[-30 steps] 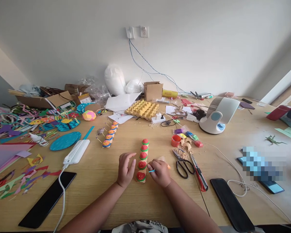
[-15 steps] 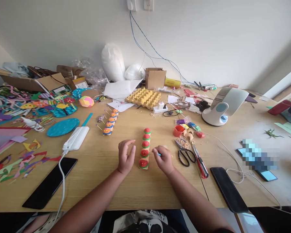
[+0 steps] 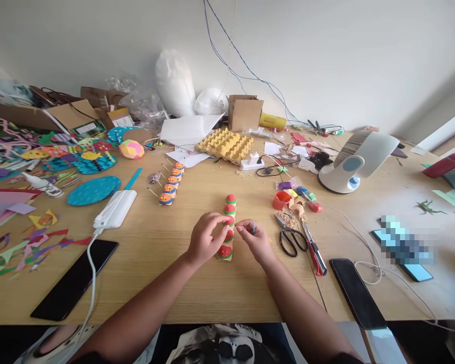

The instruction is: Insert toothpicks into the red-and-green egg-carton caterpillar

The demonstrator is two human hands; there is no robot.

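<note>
A row of red clay domes with green rims (image 3: 224,252) stands in front of me on a brown carton strip, and the nearest dome has a face. My left hand (image 3: 207,237) is over the row's left side, thumb and forefinger curled closely together near the middle domes. Anything between those fingertips is too small to make out. On the right side, my right hand (image 3: 256,241) is closed, with a thin blue stick (image 3: 254,226) poking up between its fingers. Both hands' fingertips nearly meet above the row and hide part of it.
A similar orange-and-blue row (image 3: 169,188) with pins stands farther left. Right of my hands lie black scissors (image 3: 290,235), a red utility knife (image 3: 315,250), a red cup (image 3: 281,200) and clay packets. Phones lie on both sides, a power bank (image 3: 116,210) left, a fan (image 3: 351,167) right.
Both hands have moved inward over the red-and-green row, bringing their fingertips close together. The blue stick now points upward in my right hand. The view has shifted slightly.
</note>
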